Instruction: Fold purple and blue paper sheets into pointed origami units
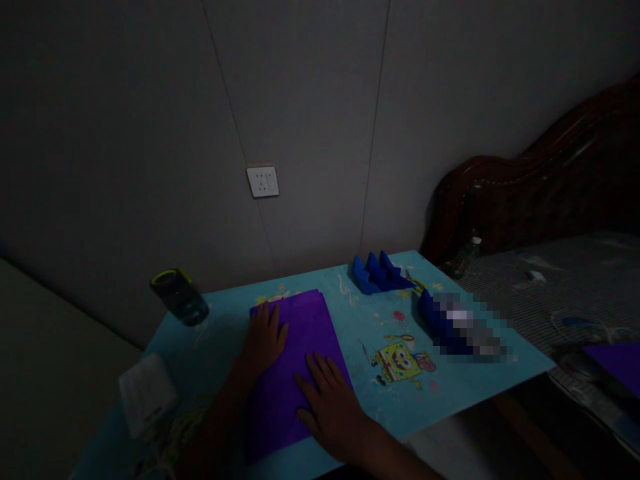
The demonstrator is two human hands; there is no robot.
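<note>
A purple sheet of paper, its layered edges showing at the top, lies flat on the blue cartoon-printed table. My left hand rests on its upper left part with the fingers stretched out. Lower down, my right hand is spread flat across the paper's right side. Neither hand grips anything. Folded blue paper boats stand in a row at the table's back right. Another dark blue folded piece sits nearer, partly hidden by a blurred patch.
A dark bottle with a yellow-green rim stands at the back left. A white box is at the left edge. The wall with a socket rises behind the table. On the right are a bed with a wooden headboard and a plastic bottle.
</note>
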